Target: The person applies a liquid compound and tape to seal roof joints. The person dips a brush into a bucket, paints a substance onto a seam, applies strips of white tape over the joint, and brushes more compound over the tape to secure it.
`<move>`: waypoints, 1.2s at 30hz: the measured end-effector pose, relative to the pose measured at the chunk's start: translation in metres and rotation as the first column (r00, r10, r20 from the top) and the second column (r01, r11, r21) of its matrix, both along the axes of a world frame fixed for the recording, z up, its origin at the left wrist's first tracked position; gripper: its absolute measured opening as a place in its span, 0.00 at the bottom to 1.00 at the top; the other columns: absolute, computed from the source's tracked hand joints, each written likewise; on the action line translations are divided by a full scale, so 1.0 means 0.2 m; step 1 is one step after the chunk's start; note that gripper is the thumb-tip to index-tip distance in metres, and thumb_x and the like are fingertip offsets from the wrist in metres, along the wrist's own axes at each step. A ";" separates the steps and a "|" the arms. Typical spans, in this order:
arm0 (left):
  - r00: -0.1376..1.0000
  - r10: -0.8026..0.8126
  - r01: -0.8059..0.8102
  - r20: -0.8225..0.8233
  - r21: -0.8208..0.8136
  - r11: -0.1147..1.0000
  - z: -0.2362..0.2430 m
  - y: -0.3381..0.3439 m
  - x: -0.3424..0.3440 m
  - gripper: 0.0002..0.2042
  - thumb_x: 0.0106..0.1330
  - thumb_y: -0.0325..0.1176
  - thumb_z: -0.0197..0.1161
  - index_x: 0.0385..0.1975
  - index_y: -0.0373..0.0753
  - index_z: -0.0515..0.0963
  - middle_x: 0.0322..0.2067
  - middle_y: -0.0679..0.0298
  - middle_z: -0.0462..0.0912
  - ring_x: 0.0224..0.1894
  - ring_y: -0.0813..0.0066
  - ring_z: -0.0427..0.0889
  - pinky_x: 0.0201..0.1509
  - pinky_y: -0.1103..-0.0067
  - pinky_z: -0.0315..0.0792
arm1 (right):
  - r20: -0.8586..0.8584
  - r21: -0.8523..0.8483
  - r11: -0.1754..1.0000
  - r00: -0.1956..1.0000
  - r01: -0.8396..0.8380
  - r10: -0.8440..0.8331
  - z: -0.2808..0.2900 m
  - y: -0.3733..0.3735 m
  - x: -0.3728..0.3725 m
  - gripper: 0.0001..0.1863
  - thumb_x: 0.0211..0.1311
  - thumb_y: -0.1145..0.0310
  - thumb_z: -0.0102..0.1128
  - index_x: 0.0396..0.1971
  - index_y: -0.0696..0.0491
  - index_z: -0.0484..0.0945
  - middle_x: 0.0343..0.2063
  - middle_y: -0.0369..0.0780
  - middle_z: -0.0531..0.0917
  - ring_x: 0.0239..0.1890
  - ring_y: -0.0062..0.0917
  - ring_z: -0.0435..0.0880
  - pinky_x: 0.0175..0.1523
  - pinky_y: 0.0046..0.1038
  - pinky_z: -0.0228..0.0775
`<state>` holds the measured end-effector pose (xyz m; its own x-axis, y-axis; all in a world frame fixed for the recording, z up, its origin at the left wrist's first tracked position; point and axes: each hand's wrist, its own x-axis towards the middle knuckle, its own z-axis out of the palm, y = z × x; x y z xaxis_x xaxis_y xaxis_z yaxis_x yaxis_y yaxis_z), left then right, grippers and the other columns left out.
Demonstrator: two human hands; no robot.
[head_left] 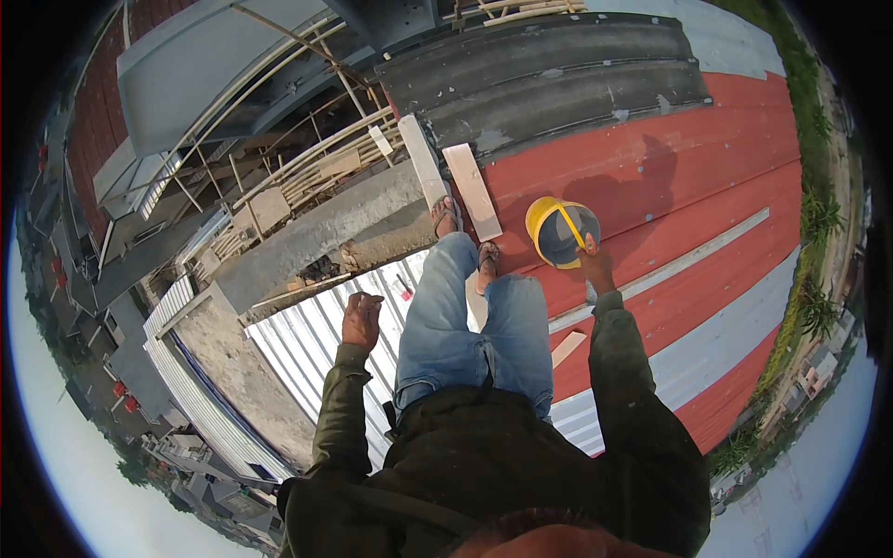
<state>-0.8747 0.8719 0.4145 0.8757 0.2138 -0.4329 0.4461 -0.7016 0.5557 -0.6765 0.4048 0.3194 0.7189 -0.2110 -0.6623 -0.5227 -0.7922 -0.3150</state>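
My right hand (596, 266) is closed around the yellow handle of a yellow bucket (537, 221), out to the right of my legs. The bucket's inside looks grey, and whatever lies at its bottom cannot be made out. Below that hand, a small pale patch shows beside the sleeve, too small to name. On the other side, my left hand (361, 321) hangs over white corrugated sheeting (316, 339) with its fingers loosely bent and apart. Nothing shows in it. My sandalled feet stand by two pale boards (473, 191), one foot on the left board.
Red roof sheeting (726, 167) slopes away at the right, with a long pale strip (688, 260) across it. Dark corrugated sheets (549, 79) lie ahead. At the left, a concrete ledge (321, 223) borders a drop with bamboo poles (316, 153) and lower roofs.
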 end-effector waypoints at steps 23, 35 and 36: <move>0.524 -0.830 0.833 -0.191 0.319 0.452 -3.11 -0.65 1.31 0.27 0.63 0.32 0.53 0.64 0.59 0.62 0.67 0.75 0.55 0.53 0.68 0.73 0.49 0.73 0.68 | 0.117 0.068 0.908 0.908 -0.412 0.403 -1.50 0.29 0.46 0.16 0.57 0.59 0.62 0.31 0.60 0.79 0.22 0.49 0.78 0.26 0.36 0.79 0.34 0.33 0.68; 0.514 -0.838 0.835 -0.185 0.331 0.440 -3.25 -0.72 1.43 0.13 0.64 0.37 0.54 0.46 0.52 0.80 0.48 0.67 0.72 0.51 0.65 0.75 0.45 0.71 0.68 | 0.222 0.015 0.953 0.931 -0.301 0.291 -1.62 0.29 0.59 0.18 0.57 0.63 0.64 0.19 0.60 0.71 0.14 0.35 0.67 0.21 0.15 0.64 0.26 0.26 0.60; 0.444 -0.877 0.863 -0.183 0.350 0.364 -3.22 -0.72 1.44 0.13 0.64 0.37 0.54 0.46 0.52 0.80 0.46 0.67 0.74 0.50 0.64 0.75 0.45 0.71 0.68 | 0.216 0.000 0.955 0.932 -0.298 0.291 -1.62 0.28 0.58 0.18 0.57 0.63 0.64 0.19 0.60 0.71 0.14 0.34 0.67 0.21 0.15 0.64 0.26 0.25 0.61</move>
